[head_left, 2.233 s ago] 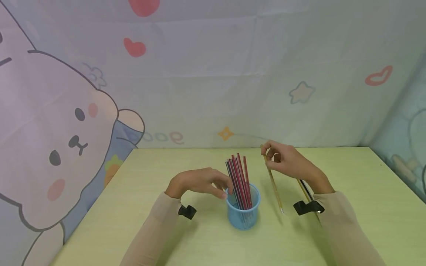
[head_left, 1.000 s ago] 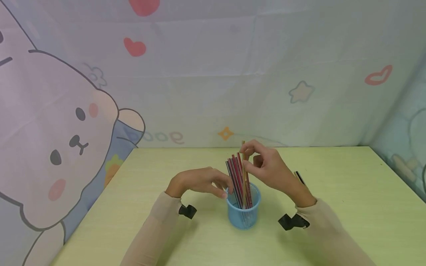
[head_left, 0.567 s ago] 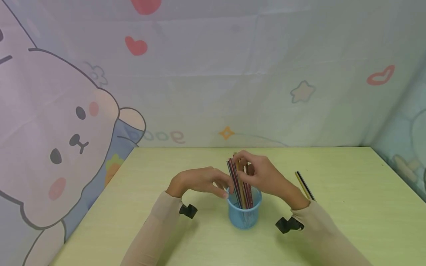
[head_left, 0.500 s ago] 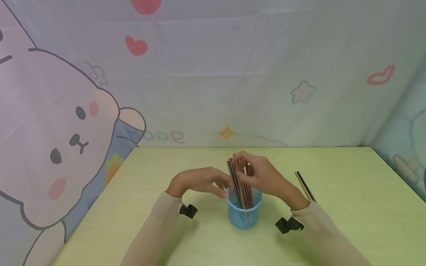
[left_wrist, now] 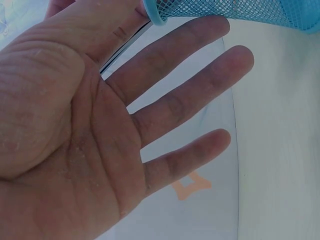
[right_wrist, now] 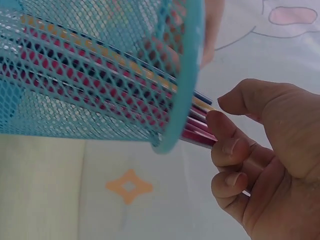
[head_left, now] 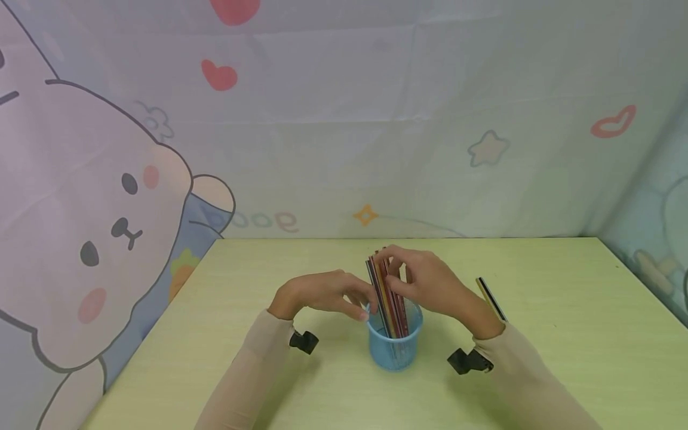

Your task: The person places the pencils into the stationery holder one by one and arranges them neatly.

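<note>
A light-blue mesh pencil cup (head_left: 392, 355) stands upright on the table, with several red and dark striped pencils (right_wrist: 200, 131) leaning in it. Among them is a yellow pencil (right_wrist: 125, 62). At the cup's left rim my left hand (head_left: 322, 292) pinches the edge between thumb and index finger; its other fingers (left_wrist: 190, 95) are spread. Above the cup, my right hand (head_left: 427, 280) is beside the pencils' upper ends. Its thumb stands apart from the yellow pencil, and its bent fingers (right_wrist: 232, 150) hide the pencil ends in the right wrist view.
On the table (head_left: 580, 334) to the right lie a yellow pencil and a black pencil (head_left: 491, 300) side by side, partly hidden by my right forearm. A printed cloth backdrop (head_left: 333, 149) rises behind the table's far edge.
My right hand has carried the yellow pencil left from above the table and lowered it into the cup. Its thumb has since moved off the pencil. The left hand has stayed at the rim.
</note>
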{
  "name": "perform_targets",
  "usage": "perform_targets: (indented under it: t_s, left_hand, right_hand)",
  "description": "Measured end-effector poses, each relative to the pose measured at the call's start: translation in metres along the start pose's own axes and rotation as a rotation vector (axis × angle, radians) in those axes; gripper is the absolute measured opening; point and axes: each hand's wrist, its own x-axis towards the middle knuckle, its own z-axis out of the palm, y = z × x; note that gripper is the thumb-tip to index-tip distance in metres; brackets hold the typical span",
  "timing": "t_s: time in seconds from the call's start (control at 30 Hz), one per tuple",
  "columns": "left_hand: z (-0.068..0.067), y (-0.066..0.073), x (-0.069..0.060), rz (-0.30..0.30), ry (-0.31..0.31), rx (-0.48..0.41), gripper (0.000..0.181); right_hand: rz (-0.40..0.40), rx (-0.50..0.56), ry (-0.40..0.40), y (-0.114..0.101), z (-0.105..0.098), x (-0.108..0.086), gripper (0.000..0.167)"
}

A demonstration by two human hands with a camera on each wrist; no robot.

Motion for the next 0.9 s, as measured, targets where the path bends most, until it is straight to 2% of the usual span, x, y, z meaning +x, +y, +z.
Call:
perform_targets:
  t_s: [0.23, 0.53, 0.67, 0.9]
  left_hand:
    - [0.0, 0.0, 0.0, 0.034, -0.004, -0.015, 0.012]
    - [0.001, -0.002, 0.0, 0.015, -0.01, -0.001, 0.018]
    - [0.0, -0.001, 0.0, 0.013, -0.011, 0.001, 0.019]
    - [0.0, -0.001, 0.0, 0.002, -0.008, 0.007, 0.015]
  right_hand:
    - [0.038, 0.058, 0.021, 0.009, -0.018, -0.002, 0.032]
    - [0.101, 0.063, 0.035, 0.027, -0.039, -0.009, 0.027]
    - [0.145, 0.026, 0.01, 0.036, -0.05, -0.013, 0.026]
    - [0.256, -0.008, -0.084, 0.059, -0.063, -0.026, 0.024]
